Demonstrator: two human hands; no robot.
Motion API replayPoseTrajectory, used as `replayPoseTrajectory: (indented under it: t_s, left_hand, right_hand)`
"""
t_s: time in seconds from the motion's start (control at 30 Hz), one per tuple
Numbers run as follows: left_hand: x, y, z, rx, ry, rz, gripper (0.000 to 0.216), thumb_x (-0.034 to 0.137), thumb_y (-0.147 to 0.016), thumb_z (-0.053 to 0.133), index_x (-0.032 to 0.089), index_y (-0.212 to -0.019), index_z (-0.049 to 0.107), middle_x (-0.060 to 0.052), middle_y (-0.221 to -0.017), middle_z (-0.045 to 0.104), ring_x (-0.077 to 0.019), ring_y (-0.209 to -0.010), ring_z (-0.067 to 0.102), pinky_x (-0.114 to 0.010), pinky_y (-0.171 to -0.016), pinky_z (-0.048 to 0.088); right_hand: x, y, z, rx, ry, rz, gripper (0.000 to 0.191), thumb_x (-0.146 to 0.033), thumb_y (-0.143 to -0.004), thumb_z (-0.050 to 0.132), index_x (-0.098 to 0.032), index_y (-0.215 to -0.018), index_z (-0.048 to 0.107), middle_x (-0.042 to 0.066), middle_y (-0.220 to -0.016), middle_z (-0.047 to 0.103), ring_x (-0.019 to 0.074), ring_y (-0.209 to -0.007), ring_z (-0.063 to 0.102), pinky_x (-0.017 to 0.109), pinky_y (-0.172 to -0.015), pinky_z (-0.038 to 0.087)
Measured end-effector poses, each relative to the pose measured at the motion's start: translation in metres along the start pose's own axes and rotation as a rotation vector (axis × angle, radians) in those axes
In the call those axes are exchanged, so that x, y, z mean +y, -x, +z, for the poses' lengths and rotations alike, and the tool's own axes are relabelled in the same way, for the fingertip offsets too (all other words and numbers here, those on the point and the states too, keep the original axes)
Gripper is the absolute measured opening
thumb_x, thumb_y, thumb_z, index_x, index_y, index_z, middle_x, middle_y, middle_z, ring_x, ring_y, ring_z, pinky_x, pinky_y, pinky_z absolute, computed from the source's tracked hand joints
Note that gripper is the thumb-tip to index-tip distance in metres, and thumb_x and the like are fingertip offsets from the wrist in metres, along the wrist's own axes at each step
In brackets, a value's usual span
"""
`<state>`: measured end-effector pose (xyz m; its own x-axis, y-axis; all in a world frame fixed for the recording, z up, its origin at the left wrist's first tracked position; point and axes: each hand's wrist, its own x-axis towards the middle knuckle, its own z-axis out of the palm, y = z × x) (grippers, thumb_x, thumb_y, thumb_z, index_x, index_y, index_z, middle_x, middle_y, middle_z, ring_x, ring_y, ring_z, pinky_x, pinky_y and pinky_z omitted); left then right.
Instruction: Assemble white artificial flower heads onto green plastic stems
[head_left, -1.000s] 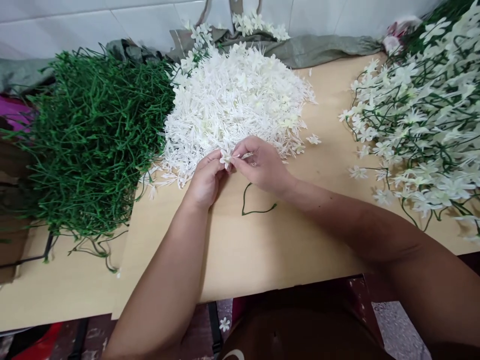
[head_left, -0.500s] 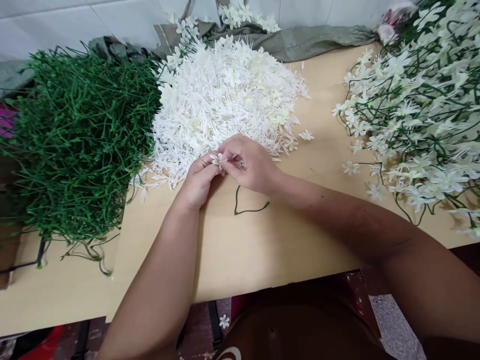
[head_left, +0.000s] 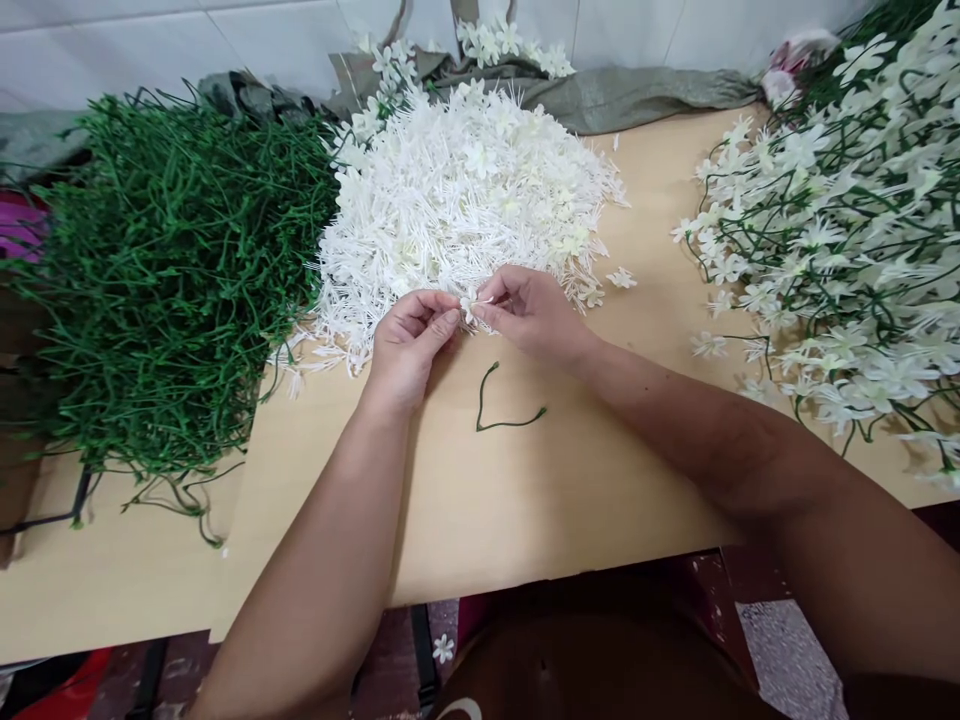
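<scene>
My left hand [head_left: 409, 345] and my right hand [head_left: 529, 315] meet at the near edge of a big heap of white plastic flowers [head_left: 465, 200] on a light wooden table [head_left: 525, 500]. A small white flower [head_left: 471, 304] sits pinched between my right thumb and fingers. My left hand's fingers are curled, their tips close beside that flower; what they hold, if anything, I cannot make out. A bent green stem [head_left: 504, 405] lies loose on the table just below my hands.
A mound of green stems [head_left: 165, 270] fills the left side. Finished green stems bearing white flowers [head_left: 840, 230] pile up at the right. A grey-green sack [head_left: 637, 95] lies along the tiled wall. One flower [head_left: 443, 648] lies on the floor.
My hands have come slightly apart: the flower that both pinched is now in my right fingers, and my left fingers have drawn back a little.
</scene>
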<state>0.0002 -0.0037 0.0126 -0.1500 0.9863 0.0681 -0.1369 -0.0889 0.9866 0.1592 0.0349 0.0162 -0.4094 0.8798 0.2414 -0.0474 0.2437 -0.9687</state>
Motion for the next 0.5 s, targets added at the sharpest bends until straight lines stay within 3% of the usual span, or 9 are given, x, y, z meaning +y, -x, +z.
replayPoseTrajectory:
  t_s: [0.13, 0.37, 0.5]
  left_hand:
    - [-0.0008, -0.0002, 0.0014, 0.013, -0.026, -0.004, 0.030, 0.034, -0.063, 0.089, 0.020, -0.072, 0.065, 0.002, -0.063, 0.060, -0.0091, -0.054, 0.049, -0.025, -0.053, 0.042]
    - [-0.0020, 0.0008, 0.0026, -0.019, -0.044, -0.001, 0.028, 0.037, -0.068, 0.088, 0.020, -0.072, 0.065, 0.002, -0.064, 0.059, -0.0098, -0.057, 0.050, -0.026, -0.056, 0.041]
    - [-0.0005, 0.0033, 0.0062, 0.031, -0.071, -0.003, 0.024, 0.031, -0.074, 0.084, 0.021, -0.071, 0.063, 0.002, -0.065, 0.058, -0.0120, -0.060, 0.052, -0.028, -0.061, 0.040]
  right_hand:
    - [0.0039, 0.0003, 0.0032, -0.034, -0.074, 0.031, 0.039, -0.046, -0.069, 0.083, -0.019, -0.070, 0.054, -0.003, -0.070, 0.057, 0.0100, -0.068, 0.053, 0.028, -0.069, 0.048]
    - [0.0012, 0.0018, 0.0071, -0.021, -0.090, 0.066, 0.040, -0.039, -0.069, 0.086, -0.021, -0.083, 0.054, -0.002, -0.078, 0.058, 0.0102, -0.072, 0.056, 0.026, -0.070, 0.049]
    - [-0.0009, -0.0004, 0.0040, -0.035, -0.058, 0.045, 0.038, -0.042, -0.071, 0.084, -0.021, -0.075, 0.053, -0.003, -0.073, 0.055, 0.0107, -0.073, 0.055, 0.026, -0.070, 0.050]
